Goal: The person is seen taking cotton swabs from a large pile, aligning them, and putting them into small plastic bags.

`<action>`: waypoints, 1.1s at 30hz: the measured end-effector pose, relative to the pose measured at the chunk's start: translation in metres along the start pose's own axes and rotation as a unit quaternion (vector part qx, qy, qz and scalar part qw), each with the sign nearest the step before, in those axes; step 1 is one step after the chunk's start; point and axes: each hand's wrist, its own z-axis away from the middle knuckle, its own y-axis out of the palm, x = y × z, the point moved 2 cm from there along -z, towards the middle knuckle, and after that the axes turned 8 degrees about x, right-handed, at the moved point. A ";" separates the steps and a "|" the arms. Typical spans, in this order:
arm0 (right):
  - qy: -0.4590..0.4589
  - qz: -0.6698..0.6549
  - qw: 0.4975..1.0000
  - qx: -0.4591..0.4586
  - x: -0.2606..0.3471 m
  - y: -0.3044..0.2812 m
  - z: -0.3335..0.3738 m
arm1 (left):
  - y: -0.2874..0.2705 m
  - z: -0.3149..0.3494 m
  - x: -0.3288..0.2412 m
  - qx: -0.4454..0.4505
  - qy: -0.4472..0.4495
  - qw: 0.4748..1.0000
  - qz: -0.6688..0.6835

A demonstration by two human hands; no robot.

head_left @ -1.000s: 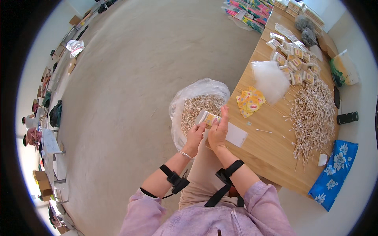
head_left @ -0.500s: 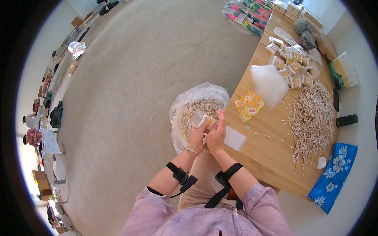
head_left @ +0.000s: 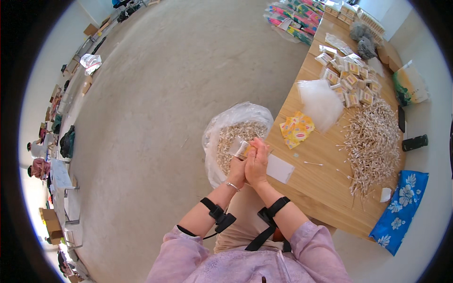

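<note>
A small clear packet of cotton swabs is between my two hands, its white tips and loose plastic end pointing up and left. My left hand grips it from below. Pressed against the packet's right side, my right hand has its fingers together and curved over it; they hide its yellow part. Both hands are over a white plastic bag full of loose cotton swabs. Beside my right hand, a white rectangular card or pad lies at the table's edge.
On the wooden table lie yellow printed cards, a stack of clear bags, a heap of loose swabs and several filled packets. A blue floral pouch is at the near right corner. Colourful bundles lie beyond the table.
My right hand's fingers have come down from a raised position and now curve over the packet. The packet has tilted more upright, and both hands have drawn closer together.
</note>
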 end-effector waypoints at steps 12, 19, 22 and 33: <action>-0.016 0.022 1.000 0.013 0.002 0.001 0.001 | -0.014 0.016 0.018 -0.061 -0.006 0.998 -0.009; 0.004 -0.004 1.000 0.010 0.000 0.009 0.003 | -0.020 -0.008 -0.015 0.007 0.000 0.999 0.035; -0.007 0.006 1.000 -0.017 -0.002 0.007 0.000 | -0.001 0.002 -0.011 -0.023 -0.023 0.999 0.039; 0.000 0.061 0.998 -0.012 0.002 0.010 0.001 | -0.036 -0.024 -0.036 0.021 -0.017 0.998 -0.056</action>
